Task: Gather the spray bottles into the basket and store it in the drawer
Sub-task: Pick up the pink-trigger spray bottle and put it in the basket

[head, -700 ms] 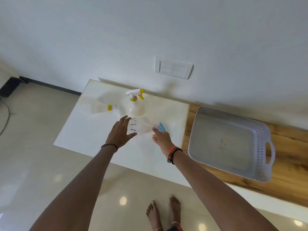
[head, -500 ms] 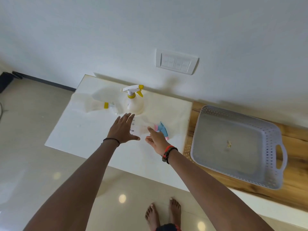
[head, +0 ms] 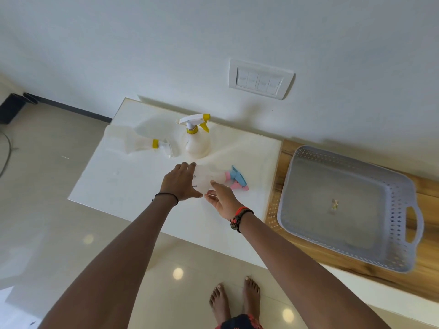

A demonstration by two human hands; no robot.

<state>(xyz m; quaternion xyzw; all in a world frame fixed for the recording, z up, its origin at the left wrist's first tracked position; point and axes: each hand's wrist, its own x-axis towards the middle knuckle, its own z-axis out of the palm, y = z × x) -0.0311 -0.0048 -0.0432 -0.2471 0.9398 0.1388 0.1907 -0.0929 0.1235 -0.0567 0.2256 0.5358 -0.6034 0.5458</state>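
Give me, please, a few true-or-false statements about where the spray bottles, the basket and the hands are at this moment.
1. The basket already holds a spray bottle. False: no bottle is in it, only a small scrap.
2. The bottle with the pink and blue nozzle lies on its side. True.
3. Both the left hand and the right hand are at that lying bottle. True.
4. Both yellow-trimmed bottles stand upright. False: the upright bottle stands, the other bottle lies on its side.
5. The basket sits on the white top. False: it rests on the wooden surface.
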